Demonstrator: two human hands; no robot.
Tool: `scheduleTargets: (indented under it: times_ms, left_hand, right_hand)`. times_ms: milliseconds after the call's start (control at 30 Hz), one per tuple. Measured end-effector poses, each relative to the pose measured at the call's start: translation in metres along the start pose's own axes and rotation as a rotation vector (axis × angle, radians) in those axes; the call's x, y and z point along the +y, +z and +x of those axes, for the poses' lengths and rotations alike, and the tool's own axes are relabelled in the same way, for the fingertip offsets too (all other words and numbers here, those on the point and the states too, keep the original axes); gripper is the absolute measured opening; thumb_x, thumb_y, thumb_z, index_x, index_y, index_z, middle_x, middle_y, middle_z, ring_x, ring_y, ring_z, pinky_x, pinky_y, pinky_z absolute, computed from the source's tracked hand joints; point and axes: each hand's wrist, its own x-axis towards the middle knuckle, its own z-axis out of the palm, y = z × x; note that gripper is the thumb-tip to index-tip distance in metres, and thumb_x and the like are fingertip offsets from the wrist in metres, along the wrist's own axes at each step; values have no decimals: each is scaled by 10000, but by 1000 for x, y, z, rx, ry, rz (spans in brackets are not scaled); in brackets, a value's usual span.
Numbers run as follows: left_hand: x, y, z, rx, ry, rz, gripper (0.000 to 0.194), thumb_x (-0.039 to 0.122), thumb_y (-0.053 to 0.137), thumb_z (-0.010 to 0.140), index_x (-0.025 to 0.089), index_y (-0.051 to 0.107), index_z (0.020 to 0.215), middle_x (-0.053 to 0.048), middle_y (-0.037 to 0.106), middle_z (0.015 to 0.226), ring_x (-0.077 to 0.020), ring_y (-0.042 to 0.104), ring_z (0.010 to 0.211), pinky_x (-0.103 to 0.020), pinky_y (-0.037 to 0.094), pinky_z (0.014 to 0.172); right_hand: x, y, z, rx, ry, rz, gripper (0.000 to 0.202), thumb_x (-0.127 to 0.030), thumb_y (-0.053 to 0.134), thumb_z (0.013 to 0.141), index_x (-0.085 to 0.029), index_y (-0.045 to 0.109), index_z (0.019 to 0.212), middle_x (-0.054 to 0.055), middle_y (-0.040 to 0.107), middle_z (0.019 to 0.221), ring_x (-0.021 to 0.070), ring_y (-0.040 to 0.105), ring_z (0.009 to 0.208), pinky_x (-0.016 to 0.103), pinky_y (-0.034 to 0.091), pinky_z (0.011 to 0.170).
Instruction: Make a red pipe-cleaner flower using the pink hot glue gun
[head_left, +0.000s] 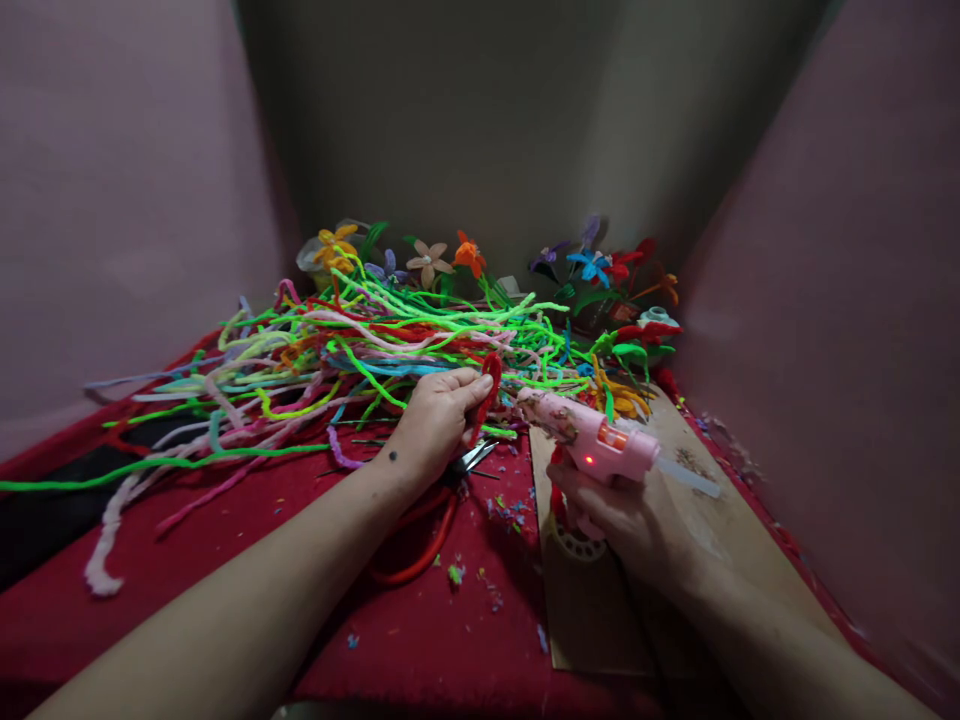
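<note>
Near the middle, my left hand (442, 415) is closed, pinching a looped red pipe cleaner (490, 375) between thumb and fingers. My right hand (611, 510) grips a pink glue gun (585, 435) by its handle. The gun's nozzle points left toward the red loop and stays a little apart from it. A small red light glows on the gun, and a clear glue stick (690, 478) sticks out of its rear. Scissors (477, 456) lie just below my left hand, their handles partly hidden by it.
Many coloured pipe cleaners (375, 345) are heaped across the red cloth (360, 620). Behind them stand fuzzy flowers, among them an orange one (469, 254) and a blue one (590, 267). A brown board (592, 620) lies under my right hand. Fuzz scraps (510, 515) dot the cloth.
</note>
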Motion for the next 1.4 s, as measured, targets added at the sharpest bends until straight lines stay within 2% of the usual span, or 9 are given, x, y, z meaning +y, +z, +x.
scheduleTargets:
  times_ms: [233,333,600,767,1033,1233,1400]
  left_hand:
    - [-1,-1,0,-6,17,21,268,304,556,759,165,456,552,74,337,371,-41,261,299,-191,149,337]
    - [0,-1,1,-5,6,36,281,328,551,767,167,460,555,73,336,357,-43,255,292,-189,146,332]
    - [0,-1,2,5,7,34,298,315,547,773,170,444,534,71,336,341,-43,250,284,-188,146,327]
    - [-2,-2,2,-16,-5,20,285,330,559,772,169,454,561,76,335,364,-40,259,292,-184,150,330]
    - [1,1,-1,-10,-10,36,303,314,546,786,163,429,551,77,317,370,-30,260,297,-171,163,333]
    - [2,2,-2,-16,1,70,303,296,526,797,161,421,547,81,309,375,-26,252,301,-163,176,330]
    - [0,2,-1,-37,12,103,294,303,533,789,161,423,556,85,310,392,-23,252,315,-165,175,335]
  right_hand:
    - [2,-2,-2,14,15,-84,432,-218,543,769,-270,584,1196,19,697,842,224,656,733,317,554,635]
    - [0,-1,-1,9,-27,-82,434,-203,552,754,-269,593,1181,23,702,894,234,657,755,322,557,633]
    - [1,1,2,-46,-73,-30,457,-163,539,757,-288,575,1195,36,663,1089,247,636,946,350,549,769]
    - [0,-2,1,-21,-61,-53,461,-171,547,760,-299,569,1202,24,678,1035,263,641,914,362,564,716]
    - [1,-4,-1,-16,1,-32,477,-160,535,762,-302,562,1217,20,672,1015,228,652,793,353,555,685]
    - [5,1,1,-51,-3,139,482,-166,502,788,-274,526,1257,34,646,1107,254,626,946,359,539,764]
    - [5,0,5,-18,-17,117,449,-200,540,771,-249,557,1217,48,672,1021,262,609,982,388,503,838]
